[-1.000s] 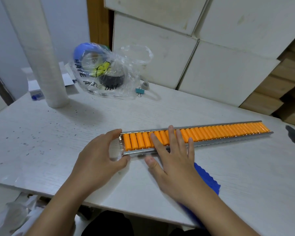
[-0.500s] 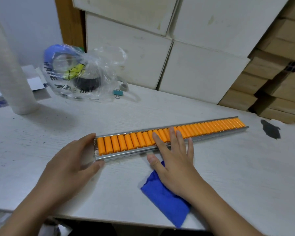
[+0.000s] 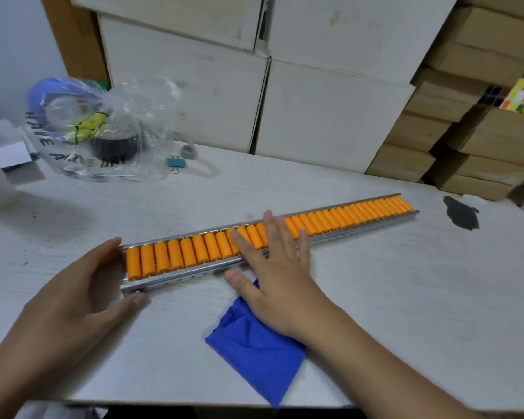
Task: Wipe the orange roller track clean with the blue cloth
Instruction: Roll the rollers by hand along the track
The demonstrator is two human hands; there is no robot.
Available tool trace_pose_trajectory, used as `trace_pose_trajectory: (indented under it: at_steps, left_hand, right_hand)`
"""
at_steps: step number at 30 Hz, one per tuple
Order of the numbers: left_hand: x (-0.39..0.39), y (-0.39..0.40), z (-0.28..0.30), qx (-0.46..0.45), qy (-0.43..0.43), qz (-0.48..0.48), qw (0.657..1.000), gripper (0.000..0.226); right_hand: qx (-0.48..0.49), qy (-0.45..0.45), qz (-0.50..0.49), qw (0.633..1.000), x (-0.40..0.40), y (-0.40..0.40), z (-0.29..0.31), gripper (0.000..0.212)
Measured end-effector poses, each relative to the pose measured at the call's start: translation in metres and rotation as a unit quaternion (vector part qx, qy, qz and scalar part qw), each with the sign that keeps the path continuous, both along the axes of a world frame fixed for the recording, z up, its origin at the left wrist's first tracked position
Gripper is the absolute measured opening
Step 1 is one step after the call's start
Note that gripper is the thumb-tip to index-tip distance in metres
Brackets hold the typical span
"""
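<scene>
- Head view: the orange roller track (image 3: 330,220) is laid flat on the white table (image 3: 406,297), just in front of both hands.
- Its long side is stretched from the near left to the far right, so a wipe is best run along that line.
- The left hand (image 3: 73,297) is curled round the near left end of the track, with the fingers at the far rail and the thumb at the near rail, so that end is held in place.
- The right hand (image 3: 273,267) is spread flat, with the fingers laid on the rollers near the middle of the track.
- The blue cloth (image 3: 254,343) is seen under the right palm and wrist, on the table just beside the near rail.
- The cloth is not yet put on the rollers, as far as can be seen.
- The right hand is the 1 closer to the cloth, so the cloth is likely to be picked up by it.
- The far right end of the track is well apart from both hands, so a long reach is needed there.
</scene>
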State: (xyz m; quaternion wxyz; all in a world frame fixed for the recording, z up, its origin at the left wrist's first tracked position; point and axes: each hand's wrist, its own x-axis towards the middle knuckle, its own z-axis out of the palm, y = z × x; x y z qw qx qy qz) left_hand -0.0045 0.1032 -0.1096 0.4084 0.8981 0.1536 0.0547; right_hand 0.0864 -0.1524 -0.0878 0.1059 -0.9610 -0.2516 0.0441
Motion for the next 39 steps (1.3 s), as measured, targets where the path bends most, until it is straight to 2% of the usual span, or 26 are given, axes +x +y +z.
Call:
trace_pose_trajectory:
  at_steps: [3, 5, 9, 12, 15, 19, 21, 24, 28, 32, 39]
  left_hand:
    - [0.001, 0.010, -0.008, -0.014, 0.001, -0.001, 1.000, 0.088]
    - [0.000, 0.012, -0.011, -0.017, -0.009, -0.003, 1.000, 0.090]
    - [0.002, 0.002, 0.004, 0.003, -0.012, 0.000, 1.000, 0.078]
    - [0.004, 0.001, 0.010, 0.017, -0.009, -0.007, 1.000, 0.070]
    - [0.003, -0.003, 0.013, 0.028, -0.021, -0.016, 0.999, 0.066]
    - [0.010, -0.021, 0.025, 0.099, -0.056, -0.031, 0.993, 0.081]
    - [0.025, -0.031, 0.036, 0.186, -0.056, -0.085, 0.977, 0.091]
    - [0.045, -0.050, 0.045, 0.252, -0.039, -0.155, 0.954, 0.094]
    - [0.065, -0.071, 0.047, 0.288, -0.021, -0.204, 0.935, 0.093]
    - [0.085, -0.086, 0.046, 0.310, -0.007, -0.239, 0.920, 0.087]
    - [0.089, -0.083, 0.042, 0.320, -0.005, -0.243, 0.916, 0.089]
  right_hand:
    - [0.000, -0.010, 0.004, 1.000, 0.004, -0.001, -0.006, 0.065]
    - [-0.001, -0.011, -0.033, 0.999, 0.010, -0.011, -0.010, 0.065]
    - [-0.012, -0.010, -0.100, 0.995, 0.017, -0.027, -0.012, 0.067]
    - [0.007, -0.002, -0.082, 0.997, 0.014, -0.018, -0.009, 0.068]
    - [0.018, 0.000, -0.024, 1.000, 0.008, -0.003, -0.005, 0.065]
    - [0.010, -0.001, 0.015, 1.000, 0.007, 0.003, -0.006, 0.061]
    - [0.002, -0.001, 0.001, 1.000, 0.011, -0.003, -0.008, 0.063]
    - [-0.010, -0.010, -0.043, 0.999, 0.019, -0.022, -0.007, 0.068]
    - [-0.002, -0.005, -0.102, 0.995, 0.031, -0.050, -0.009, 0.068]
    - [0.002, -0.013, -0.113, 0.994, 0.035, -0.056, -0.015, 0.064]
    - [0.003, -0.024, -0.044, 0.999, 0.027, -0.044, -0.009, 0.064]
